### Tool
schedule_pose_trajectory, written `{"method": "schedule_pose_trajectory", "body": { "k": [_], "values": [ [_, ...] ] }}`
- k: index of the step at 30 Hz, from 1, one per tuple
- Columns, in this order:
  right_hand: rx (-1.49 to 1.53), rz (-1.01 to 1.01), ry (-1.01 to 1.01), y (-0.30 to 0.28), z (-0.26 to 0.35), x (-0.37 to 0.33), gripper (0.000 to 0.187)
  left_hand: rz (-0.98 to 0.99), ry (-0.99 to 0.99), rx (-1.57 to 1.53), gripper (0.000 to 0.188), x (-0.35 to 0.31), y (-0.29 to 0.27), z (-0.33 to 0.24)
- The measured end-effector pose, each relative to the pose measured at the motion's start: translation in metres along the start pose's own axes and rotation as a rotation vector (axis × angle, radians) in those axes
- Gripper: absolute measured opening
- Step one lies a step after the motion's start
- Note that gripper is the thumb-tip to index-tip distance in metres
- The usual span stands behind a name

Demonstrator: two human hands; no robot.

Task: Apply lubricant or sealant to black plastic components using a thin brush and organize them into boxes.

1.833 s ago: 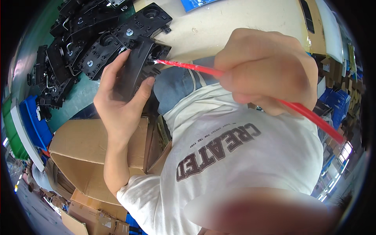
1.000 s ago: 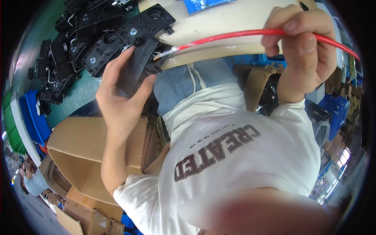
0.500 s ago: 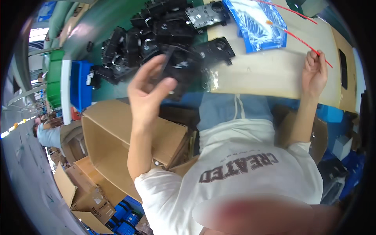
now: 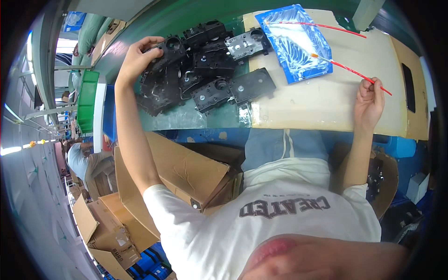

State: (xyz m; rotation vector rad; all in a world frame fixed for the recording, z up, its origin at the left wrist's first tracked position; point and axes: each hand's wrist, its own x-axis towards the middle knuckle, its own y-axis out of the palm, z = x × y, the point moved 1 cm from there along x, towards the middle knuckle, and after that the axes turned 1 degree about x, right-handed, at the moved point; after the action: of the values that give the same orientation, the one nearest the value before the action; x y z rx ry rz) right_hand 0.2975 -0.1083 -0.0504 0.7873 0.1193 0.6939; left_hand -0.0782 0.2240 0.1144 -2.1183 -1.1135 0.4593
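My left hand [image 4: 142, 57] is at the far left of a heap of black plastic housings, its thumb and fingers closed round one black housing [image 4: 171, 50] at the heap's edge. My right hand [image 4: 368, 103] pinches the red handle of a thin brush [image 4: 351, 71] over the pale board. The brush's orange-brown tip points left, above a blue-and-white packet [image 4: 303, 51]. Nearer to me lie a black housing [image 4: 211, 96] and a flat black plate-like part [image 4: 254, 87], side by side. A silver-topped housing [image 4: 246, 45] sits at the heap's right.
A second red-handled brush [image 4: 322, 25] lies across the packet. The pale board [image 4: 308, 109] covers the bench's right part, beside the green mat [image 4: 186, 119]. Below the bench edge stands an open cardboard box [image 4: 186, 161]. A green bin [image 4: 87, 100] and a seated person are at left.
My left hand has moved from the near side of the heap to its far left and closed on a housing. My right hand still holds the brush. The whole view has shifted somewhat.
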Motion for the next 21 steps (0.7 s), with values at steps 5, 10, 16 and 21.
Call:
{"method": "schedule_pose_trajectory", "body": {
  "k": [5, 10, 16, 21],
  "values": [
    [-0.002, 0.004, 0.012, -0.001, 0.002, -0.001, 0.019, 0.123, 0.027, 0.061, 0.032, 0.021, 0.012, 0.011],
    [0.029, 0.027, 0.038, -0.003, -0.002, 0.002, 0.019, -0.011, 0.119, 0.117, 0.030, 0.009, 0.017, 0.029],
    [0.097, 0.069, 0.106, -0.010, 0.003, 0.005, 0.018, -0.341, 0.068, -0.126, 0.030, -0.052, -0.015, 0.041],
    [0.168, 0.046, 0.178, -0.022, 0.010, 0.017, 0.015, -0.742, -0.011, 0.006, 0.027, -0.173, -0.052, 0.050]
  ]
}}
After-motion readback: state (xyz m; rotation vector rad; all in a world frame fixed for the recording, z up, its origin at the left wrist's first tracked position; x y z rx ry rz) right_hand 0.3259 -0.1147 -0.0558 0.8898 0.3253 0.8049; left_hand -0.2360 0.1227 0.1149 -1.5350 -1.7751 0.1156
